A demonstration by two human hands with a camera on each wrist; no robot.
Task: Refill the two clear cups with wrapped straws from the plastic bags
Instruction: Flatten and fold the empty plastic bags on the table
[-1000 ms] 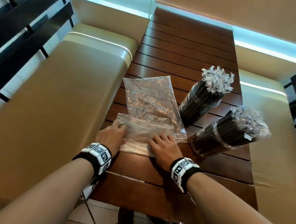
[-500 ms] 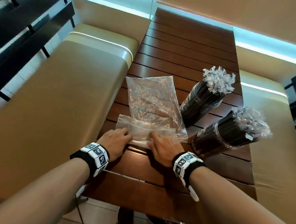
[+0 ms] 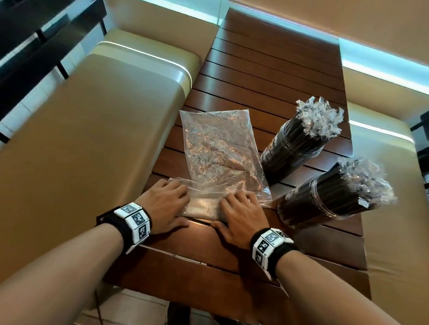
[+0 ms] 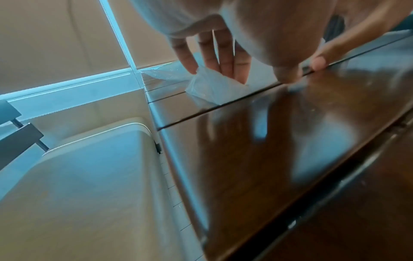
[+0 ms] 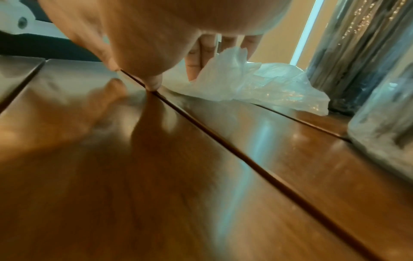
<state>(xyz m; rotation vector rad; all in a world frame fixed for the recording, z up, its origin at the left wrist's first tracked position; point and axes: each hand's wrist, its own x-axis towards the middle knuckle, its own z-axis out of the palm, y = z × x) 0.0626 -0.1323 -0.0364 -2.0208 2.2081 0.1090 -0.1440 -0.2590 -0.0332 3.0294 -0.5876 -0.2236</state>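
clear crinkled plastic: two empty plastic bags on the slatted wooden table point(image 3: 273, 65), all places given relative to the near bag. near bag point(image 3: 203, 200) lies flat at the table's near-left part, folded or rolled over along its near edge. left hand point(image 3: 164, 206) presses on its left end, fingers straight and spread, flat on the plastic, thumb on bare wood just on the near side; left wrist view shows the fingertips point(image 4: 225, 68) on a white folded corner of the bag point(image 4: 214, 88). right hand point(image 3: 239, 213) presses on its right end, fingers roughly straight and flat on the plastic, thumb tip down on a slat gap on the near side; right wrist view shows the fingers point(image 5: 201, 53) on top of bunched plastic point(image 5: 245, 83). neither hand curls round or pinches anything, both just press. far bag point(image 3: 217, 147) lies flat just beyond the near bag, overlapping its far edge. first clear cup point(image 3: 290, 150) stands right of and beyond the near bag, packed with black wrapped straws point(image 3: 318, 117), clear wrapper ends sticking out the top. second clear cup point(image 3: 323, 198) stands just right of the near bag, close to the right hand, also packed with straws point(image 3: 365, 180). both cups look full. tan cushioned bench point(image 3: 81, 135) runs left of the near bag, off the table.
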